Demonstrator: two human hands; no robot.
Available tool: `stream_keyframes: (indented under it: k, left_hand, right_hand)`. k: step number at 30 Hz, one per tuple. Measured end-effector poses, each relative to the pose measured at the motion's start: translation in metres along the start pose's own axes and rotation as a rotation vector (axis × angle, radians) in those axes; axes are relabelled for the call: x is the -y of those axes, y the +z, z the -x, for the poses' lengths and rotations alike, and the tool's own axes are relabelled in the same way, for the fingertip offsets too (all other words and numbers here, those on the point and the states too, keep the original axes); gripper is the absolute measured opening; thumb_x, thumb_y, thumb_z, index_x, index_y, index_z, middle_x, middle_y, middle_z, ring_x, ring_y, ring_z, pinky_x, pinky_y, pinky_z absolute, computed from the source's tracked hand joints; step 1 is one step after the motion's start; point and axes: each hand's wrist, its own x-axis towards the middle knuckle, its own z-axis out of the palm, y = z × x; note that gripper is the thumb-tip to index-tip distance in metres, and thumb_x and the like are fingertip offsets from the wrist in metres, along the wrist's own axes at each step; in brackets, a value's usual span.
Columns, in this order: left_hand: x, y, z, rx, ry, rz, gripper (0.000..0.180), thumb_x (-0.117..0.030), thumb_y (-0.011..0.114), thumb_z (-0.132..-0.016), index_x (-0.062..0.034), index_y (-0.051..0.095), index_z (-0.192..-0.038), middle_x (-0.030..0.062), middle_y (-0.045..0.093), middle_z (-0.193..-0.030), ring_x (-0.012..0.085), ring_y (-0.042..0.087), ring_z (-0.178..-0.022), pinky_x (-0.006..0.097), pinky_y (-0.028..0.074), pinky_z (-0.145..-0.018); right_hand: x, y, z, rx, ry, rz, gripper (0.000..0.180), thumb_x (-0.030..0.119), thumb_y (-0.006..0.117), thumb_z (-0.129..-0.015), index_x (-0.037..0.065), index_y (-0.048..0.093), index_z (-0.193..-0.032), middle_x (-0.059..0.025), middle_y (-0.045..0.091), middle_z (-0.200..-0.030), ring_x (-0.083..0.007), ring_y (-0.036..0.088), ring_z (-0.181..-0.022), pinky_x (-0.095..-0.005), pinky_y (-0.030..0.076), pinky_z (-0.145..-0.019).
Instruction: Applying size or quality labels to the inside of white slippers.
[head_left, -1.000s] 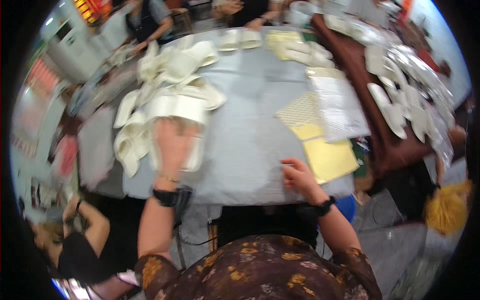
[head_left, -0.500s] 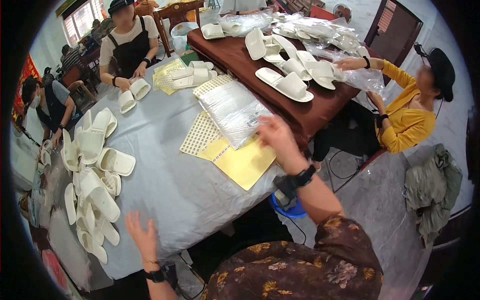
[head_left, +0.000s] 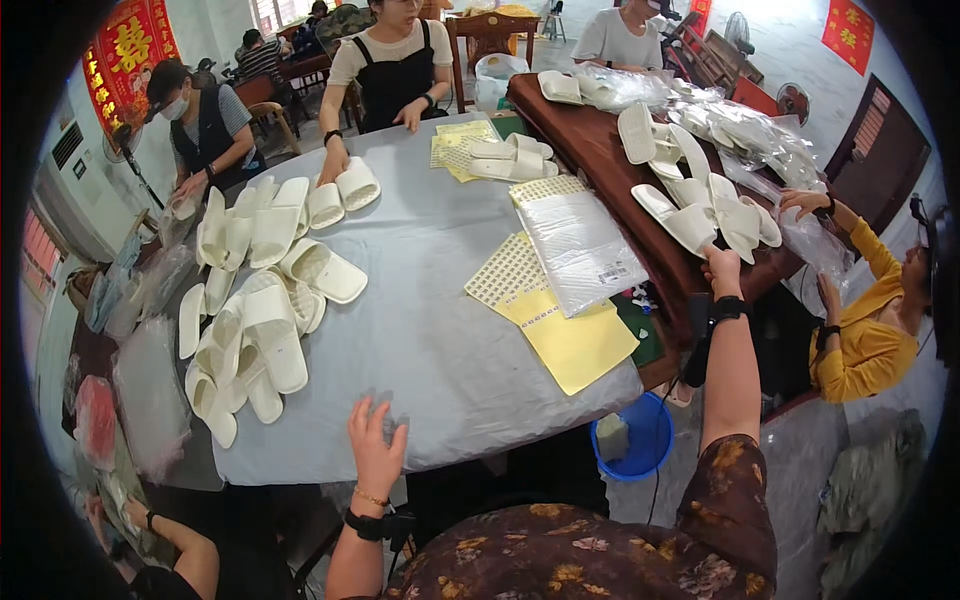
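Note:
My right hand [head_left: 722, 268] reaches to the edge of the brown-covered table, its fingers closed on the near end of a white slipper [head_left: 682, 222]. More white slippers [head_left: 738, 222] lie right beside it. My left hand [head_left: 375, 440] hovers over the near edge of the grey-covered table [head_left: 430, 340], fingers apart and holding nothing. Left of that hand is a heap of white slippers [head_left: 270, 325]. Yellow sticker sheets [head_left: 575, 350] lie on the grey table, partly under a clear-wrapped white pack [head_left: 582, 250].
Across the table a person in a black pinafore [head_left: 390, 70] touches a pair of slippers [head_left: 357, 184]. At right, someone in a yellow top [head_left: 875, 335] handles a clear bag [head_left: 815, 245]. A blue bucket [head_left: 634, 438] stands below the table edge. Bagged slippers [head_left: 740, 125] cover the far brown table.
My right hand has moved from above the wrapped pack rightward to the slipper on the brown table. My view has turned; the left hand stays open near the table's edge.

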Motion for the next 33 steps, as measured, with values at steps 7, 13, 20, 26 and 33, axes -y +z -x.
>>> stream_keyframes:
  k: [7,13,20,26,33]
  left_hand:
    - [-0.002,-0.005,0.003,0.011,0.009,0.024,0.044,-0.017,0.069,-0.083,-0.0022,0.058,-0.123,0.0212,0.045,-0.14,0.0417,0.037,-0.132,0.049,0.033,-0.109]
    - [-0.003,-0.012,-0.007,0.031,-0.065,0.157,0.043,-0.015,0.067,-0.085,-0.0017,0.058,-0.125,0.0207,0.048,-0.138,0.0398,0.045,-0.126,0.047,0.036,-0.108]
    - [-0.015,-0.013,-0.02,0.04,-0.443,0.882,0.046,-0.029,0.054,-0.099,-0.0027,0.049,-0.136,0.0149,0.051,-0.136,0.0237,0.053,-0.12,0.036,0.046,-0.097]
    - [-0.01,-0.03,-0.018,-0.063,-0.629,1.43,0.052,-0.041,0.041,-0.103,-0.0042,0.042,-0.141,0.0116,0.057,-0.124,0.0241,0.06,-0.111,0.038,0.051,-0.09]
    - [0.01,-0.029,-0.005,0.175,-0.804,1.149,0.036,-0.037,0.054,-0.099,-0.0033,0.06,-0.11,0.0082,0.065,-0.103,0.0197,0.067,-0.091,0.033,0.054,-0.076]
  right_hand:
    - [0.025,-0.008,0.014,0.235,0.281,-0.787,0.008,0.014,0.06,-0.089,0.01,0.056,-0.083,-0.0002,0.053,-0.063,-0.0135,0.052,-0.052,-0.027,0.044,-0.044]
    - [0.098,-0.014,0.091,0.639,0.143,-0.965,0.006,0.012,0.052,-0.094,0.006,0.052,-0.093,-0.0029,0.053,-0.072,-0.0121,0.048,-0.057,-0.024,0.041,-0.049]
    - [0.16,0.012,0.211,1.276,0.02,-0.906,0.026,0.012,0.054,-0.091,-0.003,0.056,-0.112,-0.0093,0.064,-0.09,-0.0148,0.058,-0.065,-0.0286,0.05,-0.059]
    - [0.131,0.098,0.264,1.363,0.06,-0.456,0.032,0.012,0.059,-0.09,-0.001,0.061,-0.119,-0.0076,0.068,-0.104,-0.0147,0.068,-0.089,-0.0276,0.056,-0.068]
    - [0.034,0.2,0.263,0.999,-0.305,0.151,0.043,0.019,0.066,-0.088,-0.007,0.058,-0.121,-0.0121,0.067,-0.095,-0.0219,0.065,-0.083,-0.0316,0.052,-0.074]
